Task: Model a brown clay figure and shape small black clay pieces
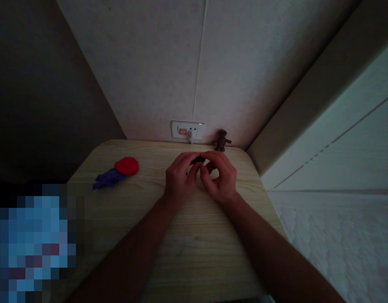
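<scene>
Both hands meet over the middle of the wooden tabletop (pixel 194 248). Between their fingertips is a small dark lump (pixel 198 160), mostly covered by the fingers; its exact shape cannot be made out. My left hand (pixel 180 174) pinches it from the left, fingers curled. My right hand (pixel 221 172) is curled round from the other side, with thumb and fingers against the lump. Just beyond the right hand, a small brown figure (pixel 222 139) with arms out stands near the wall. To the left lie a red flattened round piece (pixel 127 166) and a knobbly purple piece (pixel 108 179), touching each other.
Behind the table, a white wall socket (pixel 187 130) with a red switch has a plug in it, and a thin cable runs up the wall (pixel 149 63). A pale cabinet (pixel 339 126) borders the right side. The lower left corner is pixelated.
</scene>
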{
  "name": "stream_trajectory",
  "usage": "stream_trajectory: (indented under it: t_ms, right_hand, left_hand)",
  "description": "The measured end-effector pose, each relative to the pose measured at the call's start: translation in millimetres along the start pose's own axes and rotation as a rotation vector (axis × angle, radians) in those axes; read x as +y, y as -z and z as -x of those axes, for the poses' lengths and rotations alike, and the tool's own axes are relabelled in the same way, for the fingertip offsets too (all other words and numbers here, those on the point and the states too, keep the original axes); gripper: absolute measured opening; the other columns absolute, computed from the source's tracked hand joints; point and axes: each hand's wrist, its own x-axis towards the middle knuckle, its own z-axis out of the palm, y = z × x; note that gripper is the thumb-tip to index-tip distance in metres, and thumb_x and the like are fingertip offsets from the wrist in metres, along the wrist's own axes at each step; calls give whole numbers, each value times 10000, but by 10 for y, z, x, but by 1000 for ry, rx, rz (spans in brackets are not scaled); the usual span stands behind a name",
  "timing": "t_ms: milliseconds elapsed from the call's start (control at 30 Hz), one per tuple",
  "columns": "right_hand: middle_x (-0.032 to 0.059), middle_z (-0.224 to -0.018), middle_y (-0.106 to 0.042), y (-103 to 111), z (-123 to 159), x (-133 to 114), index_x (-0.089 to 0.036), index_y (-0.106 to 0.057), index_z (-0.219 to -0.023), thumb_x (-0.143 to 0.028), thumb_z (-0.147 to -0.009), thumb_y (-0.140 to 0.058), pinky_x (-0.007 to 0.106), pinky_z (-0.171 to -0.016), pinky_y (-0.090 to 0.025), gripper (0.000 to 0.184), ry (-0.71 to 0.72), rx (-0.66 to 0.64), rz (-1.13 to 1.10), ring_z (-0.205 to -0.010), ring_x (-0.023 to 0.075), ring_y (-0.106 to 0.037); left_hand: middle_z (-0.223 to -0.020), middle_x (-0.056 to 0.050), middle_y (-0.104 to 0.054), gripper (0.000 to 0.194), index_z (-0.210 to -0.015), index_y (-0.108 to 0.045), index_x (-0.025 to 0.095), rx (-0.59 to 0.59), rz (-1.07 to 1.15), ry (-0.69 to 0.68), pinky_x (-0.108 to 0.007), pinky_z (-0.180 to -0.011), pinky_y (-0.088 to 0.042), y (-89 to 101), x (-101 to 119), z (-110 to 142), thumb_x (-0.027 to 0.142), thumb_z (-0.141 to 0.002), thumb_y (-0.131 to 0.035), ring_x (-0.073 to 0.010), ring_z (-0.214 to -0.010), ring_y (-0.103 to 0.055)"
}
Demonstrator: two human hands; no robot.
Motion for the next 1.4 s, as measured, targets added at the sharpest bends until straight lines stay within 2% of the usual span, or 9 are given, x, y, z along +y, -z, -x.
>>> stream_trajectory:
  t_ms: [167, 333, 533, 800, 1133, 1400]
  right_hand:
    - [99, -1136, -695, -1, 19, -4, -212, -657, -1241, -188, -931, -612, 299, -628, -598, 314, 38, 33, 8, -627, 103, -623]
    - [118, -1173, -687, -1, 13, -16, -199, -677, -1227, -174, -928, -622, 299, -637, -597, 305, 68, -2, 14, -632, 97, -608]
    - [102, -1138, -691, -6, 9, -7, -211, -646, -1275, -177, -915, -624, 294, -620, -589, 363, 46, 4, -2, -640, 107, -611]
    - [88, -1100, -703, -4, 11, -7, -212, -635, -1285, -164, -881, -638, 294, -616, -578, 406, 11, 7, -27, -650, 117, -611]
    - [77, -1072, -720, -14, -3, -15, -213, -695, -1168, -159, -965, -648, 258, -627, -579, 215, 8, 52, 7, -679, 102, -641]
    - [73, -1037, -753, -24, 6, 5, -216, -701, -1132, -195, -992, -639, 277, -627, -595, 155, -8, 57, 55, -693, 125, -659]
  left_hand:
    - [-1120, -79, -771, 204, -1187, -712, 167, -4, -24, -30, -311, -962, -603, 0, 26, -22, 196, -1029, -586, -176, -1050, -728]
    - [-1147, -82, -766, 229, -1213, -705, 172, -15, -27, -27, -311, -971, -599, 4, 22, -26, 184, -1039, -557, -178, -1074, -724]
    - [-1102, -88, -759, 199, -1183, -700, 145, -5, -37, -60, -291, -945, -600, -4, 10, -22, 167, -1023, -583, -171, -1039, -724]
    - [-1100, -68, -764, 185, -1174, -695, 185, -4, -26, -39, -310, -919, -623, -7, -1, -11, 186, -1013, -604, -174, -1016, -736]
    - [-1096, -73, -755, 175, -1134, -693, 166, 6, 27, -25, -278, -879, -643, -15, -4, -6, 123, -984, -614, -161, -1009, -739]
    - [-1104, -74, -756, 171, -1143, -698, 186, -12, 38, 9, -297, -874, -653, -18, -20, 3, 170, -1004, -601, -166, -1010, -736]
